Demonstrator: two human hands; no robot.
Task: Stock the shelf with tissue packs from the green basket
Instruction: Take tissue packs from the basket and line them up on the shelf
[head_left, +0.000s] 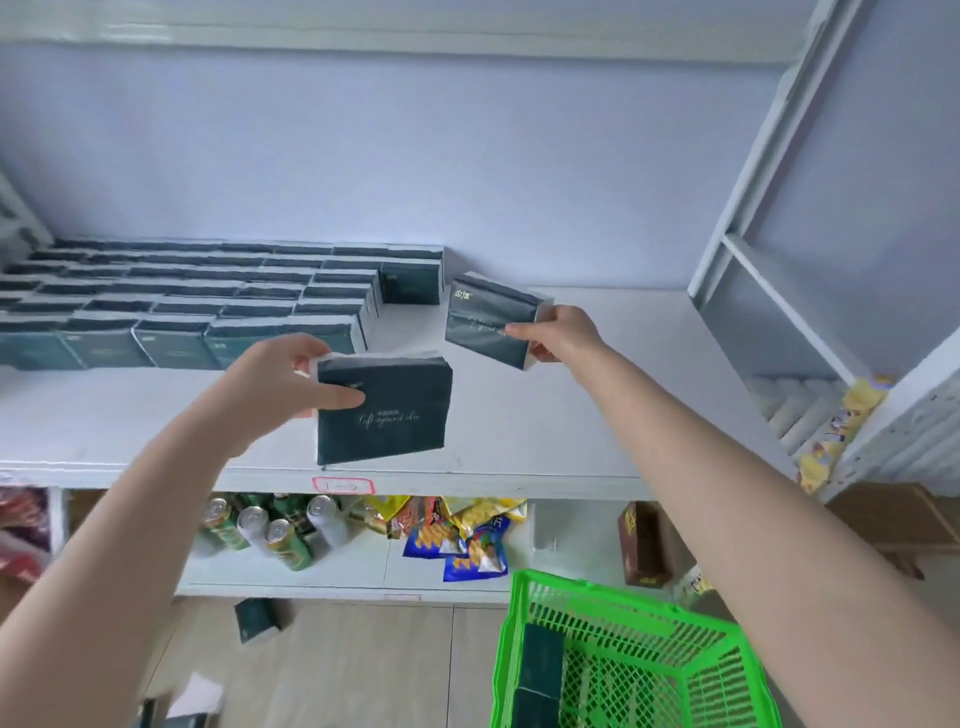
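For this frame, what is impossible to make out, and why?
Head view:
Green basket: cut by the bottom edge and partly covered by the right arm, so the pack count inside is hidden.
Stocked packs: blurred, running off the left edge.
Shelf label: writing too small.
Left hand: fingers behind its held pack hidden.

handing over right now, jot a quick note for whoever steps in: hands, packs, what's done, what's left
Left hand grips a tissue pack over the front of the shelf.
Right hand grips a second pack just right of the stocked rows.
Done: rows of packs fill the shelf's left part.
Left: place both held packs, then the basket packs in the green basket. A stray pack lies on the floor.
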